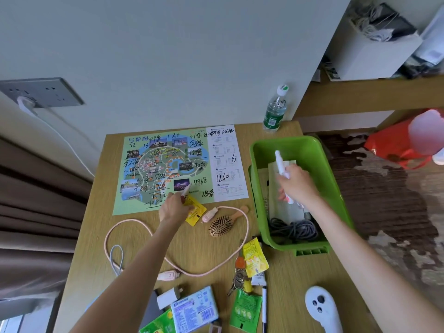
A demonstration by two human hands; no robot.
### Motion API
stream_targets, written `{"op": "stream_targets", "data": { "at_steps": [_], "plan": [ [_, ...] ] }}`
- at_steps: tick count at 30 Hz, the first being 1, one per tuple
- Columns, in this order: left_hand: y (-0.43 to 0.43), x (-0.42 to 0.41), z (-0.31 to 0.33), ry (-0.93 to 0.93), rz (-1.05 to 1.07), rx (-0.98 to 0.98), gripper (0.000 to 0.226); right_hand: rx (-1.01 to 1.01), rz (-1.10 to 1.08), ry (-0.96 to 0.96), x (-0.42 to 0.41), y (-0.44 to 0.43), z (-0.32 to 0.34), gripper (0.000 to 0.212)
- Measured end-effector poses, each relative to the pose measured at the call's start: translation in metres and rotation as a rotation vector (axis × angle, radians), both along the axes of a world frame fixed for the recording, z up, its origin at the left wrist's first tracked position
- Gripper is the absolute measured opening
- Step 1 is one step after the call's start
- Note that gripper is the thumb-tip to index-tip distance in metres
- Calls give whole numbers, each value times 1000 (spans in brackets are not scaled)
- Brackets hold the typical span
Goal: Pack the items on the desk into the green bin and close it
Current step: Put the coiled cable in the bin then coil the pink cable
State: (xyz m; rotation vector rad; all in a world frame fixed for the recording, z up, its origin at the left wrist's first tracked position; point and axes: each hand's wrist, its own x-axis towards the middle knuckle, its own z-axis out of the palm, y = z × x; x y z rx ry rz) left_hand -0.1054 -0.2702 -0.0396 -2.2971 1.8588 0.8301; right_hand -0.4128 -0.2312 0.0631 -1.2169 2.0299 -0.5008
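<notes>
The green bin (310, 150) stands open at the desk's right side, holding a pale flat packet (283, 207) and a coiled grey cable (294, 230). My right hand (296, 183) is over the bin and grips a white and pink tube (281, 164). My left hand (173, 207) is at the lower edge of the map sheet (180, 164), pinching a thin pink-tipped pen (186, 189) beside a yellow sachet (195, 212). On the desk lie a pink cable (245, 227), a wooden hairbrush (222, 224), keys (237, 277) and several sachets.
A water bottle (275, 109) stands against the wall behind the bin. A white handheld device (323, 308) lies at the front right. A white charger plug (167, 296), a blue tissue pack (194, 308) and a black pen (264, 308) lie near the front edge. A red bag (394, 145) sits on the floor.
</notes>
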Motion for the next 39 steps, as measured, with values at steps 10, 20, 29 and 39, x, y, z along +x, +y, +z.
{"op": "stream_targets", "data": {
  "at_steps": [10, 20, 29, 39],
  "plan": [
    [-11, -10, 46, 506, 146, -214, 34, 191, 136, 146, 11, -7, -21, 19],
    [-3, -91, 133, 810, -69, -301, 34, -31, 189, 247, -3, 12, -1, 30],
    [12, -193, 158, 443, -538, -287, 17, -501, 38, 541, -66, 59, 31, 36],
    [20, -241, 111, 59, -680, -101, 34, -422, -6, 403, -75, 80, 2, 46]
  ]
}}
